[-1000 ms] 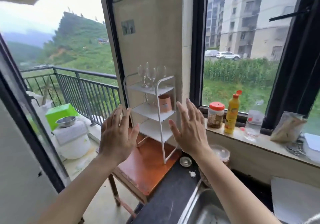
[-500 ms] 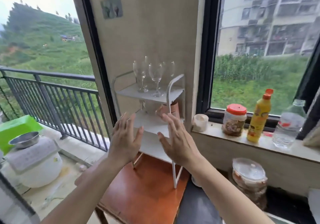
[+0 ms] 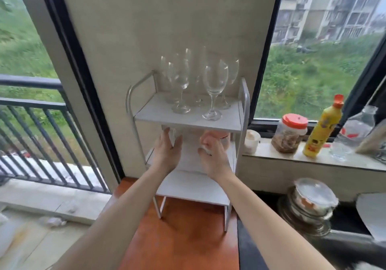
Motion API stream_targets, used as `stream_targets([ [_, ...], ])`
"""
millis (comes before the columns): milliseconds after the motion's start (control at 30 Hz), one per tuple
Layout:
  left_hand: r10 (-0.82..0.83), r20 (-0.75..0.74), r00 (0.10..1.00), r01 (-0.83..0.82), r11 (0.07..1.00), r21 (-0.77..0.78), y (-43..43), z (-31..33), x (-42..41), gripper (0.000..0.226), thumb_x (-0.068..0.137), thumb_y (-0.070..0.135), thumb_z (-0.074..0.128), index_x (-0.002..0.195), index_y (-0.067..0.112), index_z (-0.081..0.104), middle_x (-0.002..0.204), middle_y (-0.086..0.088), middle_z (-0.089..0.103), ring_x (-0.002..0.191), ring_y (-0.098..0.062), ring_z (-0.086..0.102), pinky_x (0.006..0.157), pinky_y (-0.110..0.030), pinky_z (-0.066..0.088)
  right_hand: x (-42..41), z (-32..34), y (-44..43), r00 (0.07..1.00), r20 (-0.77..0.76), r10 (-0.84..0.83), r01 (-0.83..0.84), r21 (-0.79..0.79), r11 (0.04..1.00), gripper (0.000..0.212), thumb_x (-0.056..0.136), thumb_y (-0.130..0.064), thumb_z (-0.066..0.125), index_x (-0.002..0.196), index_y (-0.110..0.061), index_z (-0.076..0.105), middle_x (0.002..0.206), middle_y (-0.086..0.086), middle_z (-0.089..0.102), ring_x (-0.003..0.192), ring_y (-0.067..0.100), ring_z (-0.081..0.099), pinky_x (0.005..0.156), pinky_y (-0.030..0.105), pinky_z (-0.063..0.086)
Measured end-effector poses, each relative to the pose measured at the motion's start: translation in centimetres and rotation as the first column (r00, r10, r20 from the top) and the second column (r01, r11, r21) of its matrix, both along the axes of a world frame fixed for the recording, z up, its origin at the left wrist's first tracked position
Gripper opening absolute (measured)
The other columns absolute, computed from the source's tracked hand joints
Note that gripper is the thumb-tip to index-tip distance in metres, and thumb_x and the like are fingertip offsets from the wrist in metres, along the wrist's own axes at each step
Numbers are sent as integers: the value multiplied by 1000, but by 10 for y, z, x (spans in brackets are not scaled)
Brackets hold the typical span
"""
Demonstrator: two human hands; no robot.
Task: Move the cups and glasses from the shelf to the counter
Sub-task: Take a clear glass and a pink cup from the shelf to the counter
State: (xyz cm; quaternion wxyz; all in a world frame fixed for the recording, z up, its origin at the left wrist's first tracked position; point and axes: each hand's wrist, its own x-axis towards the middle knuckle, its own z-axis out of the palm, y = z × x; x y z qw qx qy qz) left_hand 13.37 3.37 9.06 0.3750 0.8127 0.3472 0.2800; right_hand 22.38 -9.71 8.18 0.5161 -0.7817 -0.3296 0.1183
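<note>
A white three-tier shelf rack (image 3: 244, 106) stands on a red-brown wooden table (image 3: 183, 240). Several clear wine glasses (image 3: 214, 86) stand on its top tier. On the middle tier a clear glass (image 3: 173, 133) shows at the left and a pinkish cup (image 3: 224, 137) at the right, both largely hidden under the top board. My left hand (image 3: 167, 152) reaches in, fingers and thumb spread either side of the clear glass. My right hand (image 3: 213, 157) has its fingers curling at the pinkish cup; contact is blurred. The dark counter (image 3: 250, 255) lies at lower right.
On the windowsill to the right stand a small white cup (image 3: 251, 142), a red-lidded jar (image 3: 290, 134), a yellow bottle (image 3: 321, 129) and a clear plastic bottle (image 3: 355, 131). Stacked lidded bowls (image 3: 311, 203) sit on the counter. A balcony railing (image 3: 41, 106) is at left.
The view has come closer to the shelf. Both hands moved forward from in front of the rack into its middle tier, onto either side of the glass and the cup.
</note>
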Motion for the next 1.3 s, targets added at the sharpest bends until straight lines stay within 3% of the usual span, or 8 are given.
stream_targets([
  [167,40,263,964,64,924,-377,16,-5,20,47,96,38,56,136,17,45,128,-2,56,115,-21,56,103,-49,45,5,-8,21,984,-157,-86,111,159,981,19,86,-4,52,96,-20,57,107,0,58,99,17,55,82,24,41],
  [300,92,367,925,130,834,-537,22,-7,25,30,97,33,56,120,14,57,109,-6,64,92,-12,60,95,-49,53,8,-12,28,973,-229,-27,63,148,987,18,84,-10,53,98,-22,54,100,-7,56,101,23,58,85,34,44],
  [567,33,395,918,165,874,-458,-1,-17,-1,35,102,38,44,105,10,64,82,-3,53,83,-19,56,83,-43,54,10,-9,23,969,-242,-50,88,147,985,16,94,-38,55,105,-30,66,99,-16,65,92,3,58,80,22,43],
  [667,47,388,921,144,881,-450,-7,-19,-10,38,102,42,42,104,11,65,80,-4,51,81,-19,54,75,-37,51,11,-6,26,953,-303,-30,79,153,985,20,95,-29,54,110,-22,65,108,-3,59,92,13,55,87,32,45],
  [800,118,357,927,67,883,-465,-6,-19,-19,40,101,46,43,100,14,66,80,-1,53,80,-17,54,75,-36,50,7,-2,33,873,-488,-6,120,203,972,25,95,-12,47,117,-15,59,91,-2,55,82,14,54,71,31,51],
  [867,128,346,929,54,881,-470,-5,-19,-25,40,101,46,43,98,13,65,82,-3,54,81,-18,54,76,-37,50,7,-2,36,850,-526,4,121,203,972,25,96,-16,47,118,-19,58,94,-1,58,89,16,58,75,34,55],
  [1067,107,344,933,82,866,-493,-15,-17,-44,34,102,42,42,90,16,61,82,-2,57,77,-15,53,71,-31,44,0,-3,26,838,-546,-10,149,210,966,12,99,-31,51,104,-21,54,104,3,59,93,17,62,77,33,55],
  [1300,114,370,922,81,878,-473,-44,-13,-63,33,101,35,39,74,18,47,65,5,45,68,-16,40,63,-33,32,-24,-14,-11,875,-461,-147,243,156,957,38,103,-52,36,92,-21,53,87,2,60,76,17,55,67,31,43],
])
